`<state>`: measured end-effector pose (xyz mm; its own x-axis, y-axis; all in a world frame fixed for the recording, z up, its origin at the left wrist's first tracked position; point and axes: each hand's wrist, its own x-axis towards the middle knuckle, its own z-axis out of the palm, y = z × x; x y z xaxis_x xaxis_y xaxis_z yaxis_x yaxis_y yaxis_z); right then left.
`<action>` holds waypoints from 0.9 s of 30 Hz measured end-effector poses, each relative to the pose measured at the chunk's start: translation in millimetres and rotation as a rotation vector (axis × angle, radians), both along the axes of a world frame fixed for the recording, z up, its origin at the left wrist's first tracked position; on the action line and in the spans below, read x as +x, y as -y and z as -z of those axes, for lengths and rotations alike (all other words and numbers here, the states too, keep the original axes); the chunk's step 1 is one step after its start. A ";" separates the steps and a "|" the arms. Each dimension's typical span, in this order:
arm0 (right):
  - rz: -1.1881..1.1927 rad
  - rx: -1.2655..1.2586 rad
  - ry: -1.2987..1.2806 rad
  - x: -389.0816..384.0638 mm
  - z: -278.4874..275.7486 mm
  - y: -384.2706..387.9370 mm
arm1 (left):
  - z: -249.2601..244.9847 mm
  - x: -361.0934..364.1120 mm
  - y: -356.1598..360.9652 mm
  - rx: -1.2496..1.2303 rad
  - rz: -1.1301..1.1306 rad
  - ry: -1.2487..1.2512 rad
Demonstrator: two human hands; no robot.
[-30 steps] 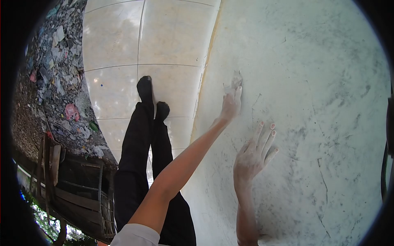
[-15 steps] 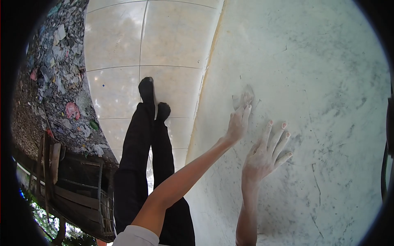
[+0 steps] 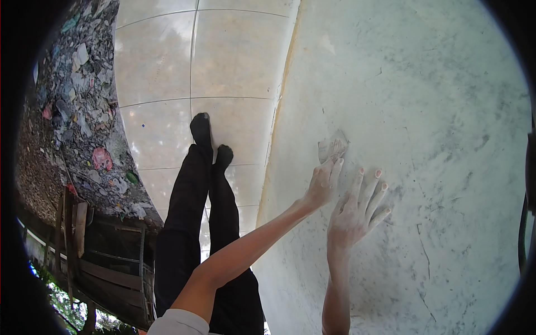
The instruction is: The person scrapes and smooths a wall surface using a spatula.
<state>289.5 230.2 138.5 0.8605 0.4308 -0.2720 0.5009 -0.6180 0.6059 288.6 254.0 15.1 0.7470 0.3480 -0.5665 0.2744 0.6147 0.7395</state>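
Note:
My left hand (image 3: 320,183), whitened with dust, reaches across to the pale wall surface (image 3: 435,111). Its fingers press a small greyish piece of sandpaper (image 3: 330,148) against that surface, with two corners sticking out past the fingertips. Just to the right, my right hand (image 3: 350,216) rests flat on the same surface, fingers spread and holding nothing. It is also coated in white dust. Dark smudges and thin cracks mark the surface around both hands.
Glossy beige floor tiles (image 3: 151,61) run along the wall's yellowish edge (image 3: 278,106). My feet in black socks (image 3: 201,129) stand on them. Left of the tiles lies ground littered with rubbish (image 3: 84,106). Wooden boards (image 3: 81,229) stand at the lower left.
My left hand has drawn the sandpaper back towards me, closer to my right hand. My right hand stays flat on the surface. The whole view has shifted slightly.

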 end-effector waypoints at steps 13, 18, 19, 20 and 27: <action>0.074 -0.007 -0.020 -1.5 3.1 -2.5 | 4.4 18.1 -15.9 0.076 0.074 -0.059; 0.098 -0.023 -0.026 0.8 3.7 -5.5 | 72.1 76.4 -38.7 0.072 0.123 -0.385; 0.096 -0.022 -0.025 0.1 4.4 -4.8 | 94.4 87.2 -51.0 0.002 0.175 -0.427; 0.083 -0.013 -0.021 -0.6 5.0 -3.8 | 99.9 90.2 -42.9 0.004 0.174 -0.423; 0.181 0.097 -0.156 11.1 -2.8 -9.9 | -3.1 48.8 -18.8 0.099 -0.077 -0.183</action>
<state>300.6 240.1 141.3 0.8767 0.3041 -0.3727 0.4598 -0.7574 0.4636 337.4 272.8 18.2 0.6039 0.4610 -0.6502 0.3647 0.5655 0.7397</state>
